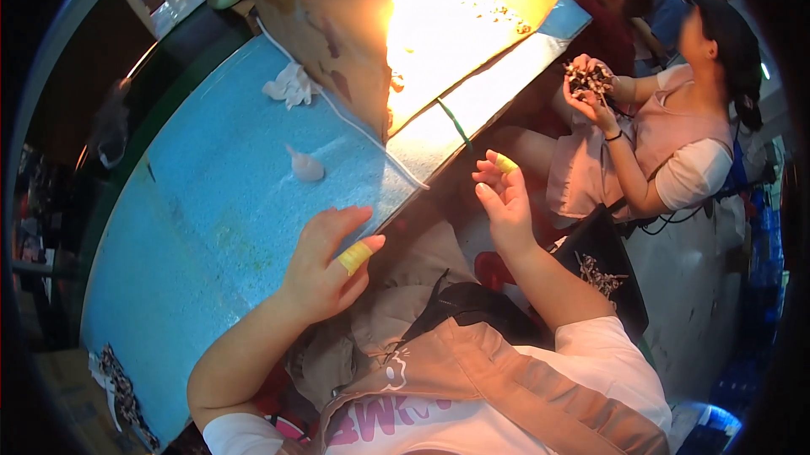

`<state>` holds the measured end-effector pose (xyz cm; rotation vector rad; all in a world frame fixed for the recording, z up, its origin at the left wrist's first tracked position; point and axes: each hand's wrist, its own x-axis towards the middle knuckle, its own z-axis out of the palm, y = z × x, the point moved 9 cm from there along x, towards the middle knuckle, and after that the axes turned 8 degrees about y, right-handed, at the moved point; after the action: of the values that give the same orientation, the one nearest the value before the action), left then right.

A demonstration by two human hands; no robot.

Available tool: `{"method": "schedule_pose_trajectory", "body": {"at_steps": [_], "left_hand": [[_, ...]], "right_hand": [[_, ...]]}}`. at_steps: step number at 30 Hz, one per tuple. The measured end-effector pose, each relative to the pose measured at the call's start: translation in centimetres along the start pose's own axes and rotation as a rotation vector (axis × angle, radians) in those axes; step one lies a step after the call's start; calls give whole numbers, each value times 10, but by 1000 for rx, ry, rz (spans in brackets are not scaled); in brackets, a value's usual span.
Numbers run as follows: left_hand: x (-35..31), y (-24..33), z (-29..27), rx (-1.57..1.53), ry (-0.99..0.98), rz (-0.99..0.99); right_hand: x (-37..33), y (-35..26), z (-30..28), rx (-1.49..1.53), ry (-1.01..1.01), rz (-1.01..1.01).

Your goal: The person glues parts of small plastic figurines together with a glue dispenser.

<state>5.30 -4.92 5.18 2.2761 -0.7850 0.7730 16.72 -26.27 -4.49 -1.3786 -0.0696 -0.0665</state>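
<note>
My left hand [325,269] hovers over the near edge of the blue tabletop [211,219], its thumb and fingers apart and nothing held. Yellow tape wraps one of its digits. Beyond the table edge, over my lap, my right hand [509,202] is raised with loosely bent fingers spread from the thumb. It also holds nothing and has yellow tape on a finger. A small white squeeze bottle with a pointed tip [307,167] rests on the table beyond my left hand. Between the hands and a cardboard box [333,41] runs a white cord [359,127].
Bright light fills the box, where small brown pieces [506,18] lie. Crumpled tissue [292,86] and a green strip [456,123] are nearby. A black tray [629,273] holds small twiggy pieces [601,276] at right. A co-worker [675,126] cups similar pieces [591,78]; other people sit behind.
</note>
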Motion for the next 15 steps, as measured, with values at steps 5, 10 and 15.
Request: {"method": "schedule_pose_trajectory", "body": {"at_steps": [5, 10, 15], "left_hand": [[0, -3, 8, -81, -51, -70], [28, 23, 39, -486, -101, -209], [36, 40, 153, -1140, -268, -867]], "right_hand": [[15, -7, -30, 36, 109, -43], [2, -95, -86, -609, 364, -681], [1, -170, -136, -1032, 584, -861]]}}
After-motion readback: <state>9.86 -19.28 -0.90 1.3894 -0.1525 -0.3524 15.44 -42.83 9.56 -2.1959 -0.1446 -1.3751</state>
